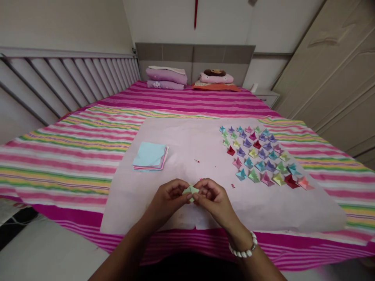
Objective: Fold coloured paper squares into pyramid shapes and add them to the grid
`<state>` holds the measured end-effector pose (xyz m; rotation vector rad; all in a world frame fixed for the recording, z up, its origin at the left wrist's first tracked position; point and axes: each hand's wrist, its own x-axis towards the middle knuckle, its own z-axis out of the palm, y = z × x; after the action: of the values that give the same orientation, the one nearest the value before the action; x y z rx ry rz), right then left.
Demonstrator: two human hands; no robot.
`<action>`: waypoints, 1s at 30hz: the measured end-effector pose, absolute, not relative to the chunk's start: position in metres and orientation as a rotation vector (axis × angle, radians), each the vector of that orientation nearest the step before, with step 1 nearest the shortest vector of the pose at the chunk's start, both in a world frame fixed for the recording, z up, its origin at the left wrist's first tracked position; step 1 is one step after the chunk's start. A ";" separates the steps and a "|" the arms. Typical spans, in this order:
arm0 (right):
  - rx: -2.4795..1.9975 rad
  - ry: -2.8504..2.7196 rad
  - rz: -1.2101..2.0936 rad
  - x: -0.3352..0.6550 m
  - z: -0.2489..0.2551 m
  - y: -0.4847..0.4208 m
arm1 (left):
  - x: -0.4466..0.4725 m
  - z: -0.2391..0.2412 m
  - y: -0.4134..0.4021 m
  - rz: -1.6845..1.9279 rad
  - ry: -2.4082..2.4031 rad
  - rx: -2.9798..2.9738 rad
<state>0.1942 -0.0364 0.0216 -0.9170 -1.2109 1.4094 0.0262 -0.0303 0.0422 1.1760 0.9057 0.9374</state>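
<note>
Between my two hands is a small folded piece of pale green paper (191,190), with a pointed peak in its middle. My left hand (172,195) pinches its left side between thumb and fingers. On the right side, my right hand (211,195) grips it the same way, the thumbs almost meeting in front. The paper is held just above a large pale sheet (187,144); its lower part is partly covered by my thumbs. A stack of square coloured papers (150,155), light blue on top, lies beyond my left hand.
Several rows of small folded paper boats (259,154) in many colours stand on the sheet's right side. Tiny red scraps (233,185) lie near my right hand. The sheet rests on a striped bedspread (88,136). Folded bedding (166,77) sits by the headboard (175,52).
</note>
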 end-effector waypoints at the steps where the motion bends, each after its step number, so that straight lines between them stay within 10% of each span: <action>1: -0.905 -1.221 1.427 0.195 0.022 -0.036 | 0.027 0.043 -0.030 0.941 0.903 1.193; 30: -0.667 -1.070 1.470 0.189 0.011 -0.033 | 0.029 0.042 -0.030 1.053 0.966 1.147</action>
<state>0.1890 -0.0330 0.0112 -0.6673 -1.0696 1.4701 0.0289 -0.0298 0.0422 1.1467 0.9662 1.0532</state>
